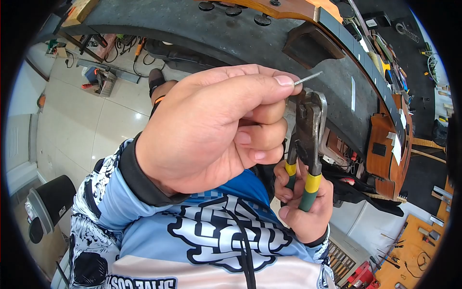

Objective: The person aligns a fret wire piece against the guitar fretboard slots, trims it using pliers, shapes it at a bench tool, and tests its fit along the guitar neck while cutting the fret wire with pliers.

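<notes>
My left hand (pixel 207 125), palm turned toward me, pinches a short thin metal piece (pixel 312 76) between thumb and forefinger, its free end pointing up and right. The other fingers are curled. Just below the fingertips are the metal jaws of a pair of pliers (pixel 310 125) with green and yellow handles. My right hand (pixel 308 207) is wrapped round those handles, which stand apart. The metal piece appears clear of the jaws. Behind both hands, a guitar neck (pixel 356 55) curves across the upper right.
A dark workbench (pixel 192 24) spans the top. Under the neck sits a dark brown support block (pixel 313 45). The guitar body (pixel 390 154) is at the right, with assorted tools beyond it. At the lower left stands a black bin (pixel 55 197); a wooden board (pixel 414 250) holds tools lower right.
</notes>
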